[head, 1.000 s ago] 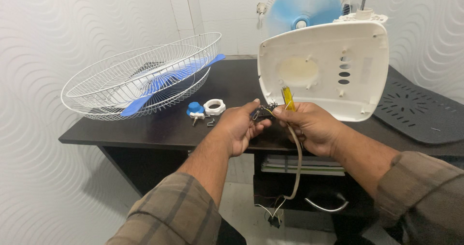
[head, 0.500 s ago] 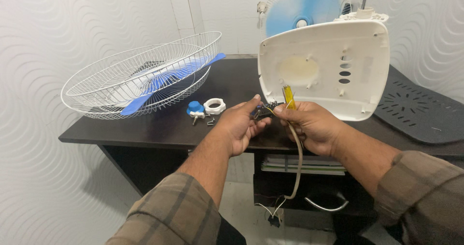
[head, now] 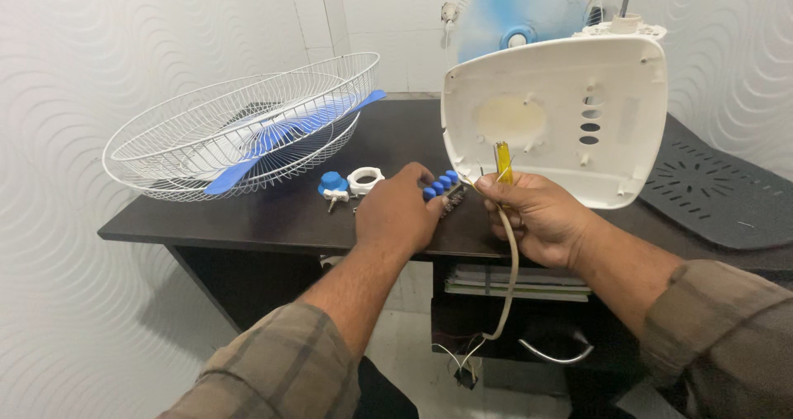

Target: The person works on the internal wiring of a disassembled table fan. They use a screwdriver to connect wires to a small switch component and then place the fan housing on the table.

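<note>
Left hand (head: pixel 395 214) closed on a small switch block with a row of blue buttons (head: pixel 440 186), held just over the bench (head: pixel 248 225) front edge, touching the lower left corner of the white plastic base cover (head: pixel 570 121). Right hand (head: pixel 537 216) clamped on a yellow-handled screwdriver (head: pixel 502 161) plus the beige cord (head: pixel 512 278) together; cord hangs off the front edge toward the floor. Hands close, not touching.

Handling, judged: switch block light, rigid, thin wires at the back probably fragile, so grip by the body, not the leads. Cover light, stiff, standing on edge, likely tips easily; hold by the rim. Cord limp.

Containers: white wire guard (head: pixel 239 138) lying open-side up near the bench's left edge, blue fan blade (head: pixel 281 134) inside. Blue knob (head: pixel 333 183) and white ring nut (head: pixel 365 179) loose beside it.
</note>
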